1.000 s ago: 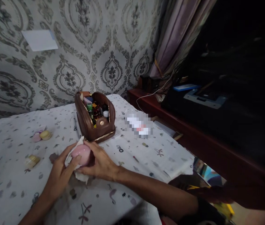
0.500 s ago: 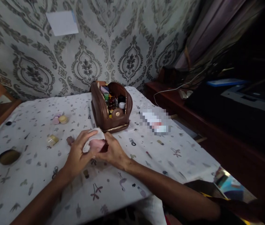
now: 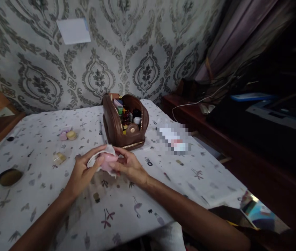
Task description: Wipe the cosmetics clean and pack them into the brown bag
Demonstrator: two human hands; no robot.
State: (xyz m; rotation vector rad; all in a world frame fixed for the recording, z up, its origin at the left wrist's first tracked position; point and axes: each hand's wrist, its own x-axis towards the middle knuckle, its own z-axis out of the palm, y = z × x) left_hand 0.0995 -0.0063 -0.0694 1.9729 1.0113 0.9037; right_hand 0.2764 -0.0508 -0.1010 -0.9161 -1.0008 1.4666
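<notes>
A smooth, rounded pink object (image 3: pixel 108 161) is held between my two hands over the table, in front of the bag; its exact kind is unclear. My left hand (image 3: pixel 81 172) presses a white wipe (image 3: pixel 93 161) around the pink object's left and upper sides, thumb on the front. From the right, my right hand (image 3: pixel 134 169) grips the same object, its fingers closed at the edge. Just behind them stands an open brown cosmetic bag (image 3: pixel 112 130), packed with small bottles and jars. Part of a small object beside my left hand is covered by the fingers.
On the patterned tablecloth (image 3: pixel 127 226), a yellow round container (image 3: pixel 71 135) and a pink one (image 3: pixel 63 136) lie left of the bag. Nearer are a small clear-and-yellow container (image 3: pixel 59 158) and a dark round disc (image 3: pixel 10 177). A blurred-out item (image 3: pixel 174 138) lies right; a dark red desk (image 3: pixel 231 150) stands beyond.
My hands have turned the pink object so that more of it shows. The wipe has shifted left and spread around it. The view has tilted slightly upward.
</notes>
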